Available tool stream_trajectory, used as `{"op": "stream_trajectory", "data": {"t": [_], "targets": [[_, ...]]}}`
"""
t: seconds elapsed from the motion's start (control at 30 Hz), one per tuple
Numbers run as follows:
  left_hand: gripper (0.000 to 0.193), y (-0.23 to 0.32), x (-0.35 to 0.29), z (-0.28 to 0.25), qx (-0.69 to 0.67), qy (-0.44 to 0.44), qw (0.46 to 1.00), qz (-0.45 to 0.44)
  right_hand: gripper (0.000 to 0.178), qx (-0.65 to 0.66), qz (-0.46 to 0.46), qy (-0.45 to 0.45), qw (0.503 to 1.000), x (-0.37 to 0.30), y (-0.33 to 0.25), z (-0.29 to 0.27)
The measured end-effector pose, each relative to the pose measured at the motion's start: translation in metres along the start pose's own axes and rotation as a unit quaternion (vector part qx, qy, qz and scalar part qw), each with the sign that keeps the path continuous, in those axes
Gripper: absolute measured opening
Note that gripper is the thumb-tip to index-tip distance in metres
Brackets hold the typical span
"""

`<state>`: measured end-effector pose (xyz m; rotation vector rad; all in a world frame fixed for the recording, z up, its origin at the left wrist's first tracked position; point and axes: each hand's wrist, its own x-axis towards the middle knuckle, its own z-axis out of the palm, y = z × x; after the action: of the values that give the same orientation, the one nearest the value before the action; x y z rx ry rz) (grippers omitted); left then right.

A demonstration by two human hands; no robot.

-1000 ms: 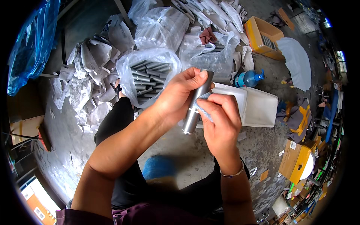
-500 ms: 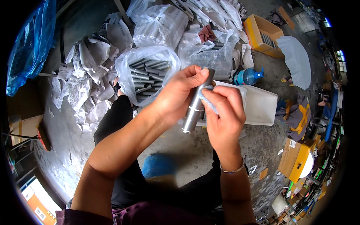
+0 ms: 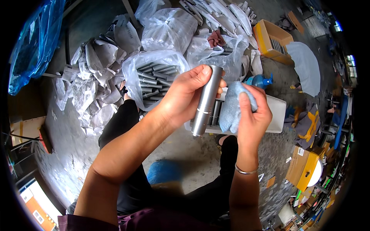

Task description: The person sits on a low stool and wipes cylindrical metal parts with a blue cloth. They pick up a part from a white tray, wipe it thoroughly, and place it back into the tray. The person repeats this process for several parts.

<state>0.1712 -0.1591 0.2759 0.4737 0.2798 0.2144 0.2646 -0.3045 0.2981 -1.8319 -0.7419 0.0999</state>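
My left hand [image 3: 189,92] is closed round a grey metal cylinder [image 3: 207,102], which is tilted with its lower end toward me. Two bright rings run round its lower part. Just to the right, my right hand [image 3: 254,115] pinches a light blue cloth [image 3: 233,106], held apart from the cylinder. Beneath the cloth and the cylinder, a white tray [image 3: 273,111] holds several dark metal cylinders [image 3: 216,113], partly hidden by my hands. Beyond my left wrist, an open clear plastic bag [image 3: 129,69] contains many similar cylinders [image 3: 150,81].
Crumpled paper [image 3: 92,92] covers the floor on the left. Filled plastic bags [image 3: 169,30] stand at the back, near a cardboard box [image 3: 266,42] of parts. A blue bottle [image 3: 260,81] stands behind the tray. Shelving and another cardboard box [image 3: 298,163] are at right.
My right hand has moved right with the cloth, off the cylinder. The cylinder stays in my left hand, its side now more exposed. The view has shifted slightly.
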Motion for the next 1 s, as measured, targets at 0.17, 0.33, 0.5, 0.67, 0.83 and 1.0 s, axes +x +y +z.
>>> {"op": "stream_trajectory", "data": {"t": [0.17,0.33,0.5,0.67,0.83,1.0], "targets": [[0.042,0.004,0.001,-0.002,-0.005,-0.02,1.0,0.01,0.025,0.302,0.242,-0.026,0.922,-0.003,0.008,-0.004],[0.042,0.007,0.003,-0.005,-0.013,-0.035,0.999,0.025,0.023,0.34,0.276,-0.04,0.898,-0.004,0.011,0.001],[0.042,0.008,0.003,-0.006,-0.011,-0.033,0.999,0.03,0.022,0.338,0.283,-0.045,0.897,-0.003,0.015,0.003],[0.042,0.008,0.004,-0.008,-0.002,-0.027,0.999,0.035,0.022,0.356,0.293,-0.058,0.885,-0.004,0.011,0.006],[0.042,0.012,0.005,-0.005,-0.006,-0.014,0.999,0.045,0.025,0.353,0.3,-0.109,0.88,-0.007,0.014,0.005],[0.039,0.011,0.008,-0.01,-0.022,0.003,0.998,0.06,0.032,0.441,0.367,-0.184,0.798,-0.014,0.001,0.004]]}}
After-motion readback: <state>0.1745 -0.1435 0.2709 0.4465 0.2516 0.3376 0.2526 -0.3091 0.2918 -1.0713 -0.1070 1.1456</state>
